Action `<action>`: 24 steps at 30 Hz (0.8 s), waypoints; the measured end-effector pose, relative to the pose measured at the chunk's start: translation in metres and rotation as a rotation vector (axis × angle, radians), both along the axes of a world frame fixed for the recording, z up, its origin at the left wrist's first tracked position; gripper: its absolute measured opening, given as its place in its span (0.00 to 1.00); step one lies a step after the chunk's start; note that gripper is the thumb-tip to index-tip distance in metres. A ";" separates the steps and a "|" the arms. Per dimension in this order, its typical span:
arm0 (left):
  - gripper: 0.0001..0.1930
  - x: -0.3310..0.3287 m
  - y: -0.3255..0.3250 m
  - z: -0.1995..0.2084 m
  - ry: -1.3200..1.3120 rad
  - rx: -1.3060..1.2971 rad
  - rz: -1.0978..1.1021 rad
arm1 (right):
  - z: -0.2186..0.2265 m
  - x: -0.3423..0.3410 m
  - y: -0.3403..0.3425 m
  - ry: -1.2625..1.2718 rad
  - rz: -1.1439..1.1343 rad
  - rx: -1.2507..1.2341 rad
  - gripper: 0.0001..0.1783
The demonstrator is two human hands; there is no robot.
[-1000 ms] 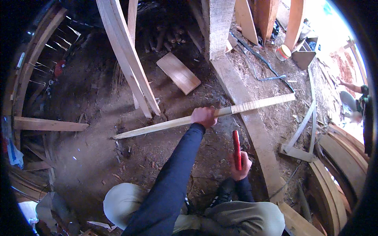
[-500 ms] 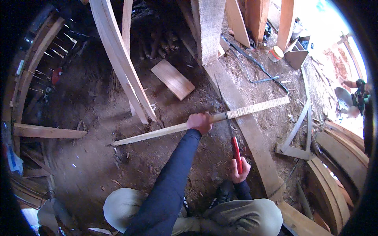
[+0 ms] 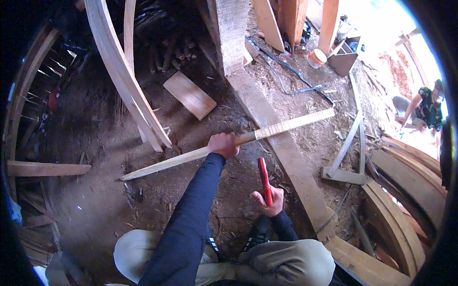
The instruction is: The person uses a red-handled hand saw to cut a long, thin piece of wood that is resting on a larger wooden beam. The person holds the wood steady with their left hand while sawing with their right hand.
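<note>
My left hand [image 3: 223,144] grips the middle of a long thin wooden slat [image 3: 281,127], which runs from the dirt at lower left up to the right across a wide plank [image 3: 281,148]. My right hand [image 3: 270,200] is held close to my knees and is closed around a red-handled tool [image 3: 264,180] that points upward. I am crouched, with both knees at the lower edge of the picture.
A curved timber rib [image 3: 119,71] leans at upper left, and a short board [image 3: 190,95] lies on the dirt behind the slat. A post [image 3: 230,33] stands ahead. Curved planks [image 3: 405,181] are stacked at right. Another person [image 3: 424,107] crouches far right near a small pot [image 3: 317,58].
The view has shifted slightly, so the slat and my left hand sit a little lower in the picture. My right hand with the red tool has dropped a bit toward my knees.
</note>
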State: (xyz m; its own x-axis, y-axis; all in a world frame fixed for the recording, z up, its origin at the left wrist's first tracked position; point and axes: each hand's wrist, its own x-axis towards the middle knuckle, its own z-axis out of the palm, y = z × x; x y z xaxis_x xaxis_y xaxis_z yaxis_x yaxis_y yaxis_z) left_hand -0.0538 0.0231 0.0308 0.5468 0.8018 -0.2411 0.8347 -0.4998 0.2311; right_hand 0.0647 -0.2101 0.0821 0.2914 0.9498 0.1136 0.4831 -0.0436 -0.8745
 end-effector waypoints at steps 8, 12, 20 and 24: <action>0.17 0.001 0.004 -0.010 0.017 -0.020 0.014 | -0.017 -0.001 -0.013 0.040 -0.235 0.104 0.11; 0.17 0.003 -0.001 -0.015 -0.026 0.048 0.023 | -0.015 0.006 -0.006 0.149 -0.244 0.089 0.09; 0.18 -0.006 -0.003 -0.023 -0.061 0.186 -0.053 | -0.016 -0.014 -0.068 0.027 -0.293 0.009 0.07; 0.17 0.000 0.005 -0.013 -0.020 0.101 0.001 | -0.010 0.000 -0.062 0.014 -0.282 0.018 0.11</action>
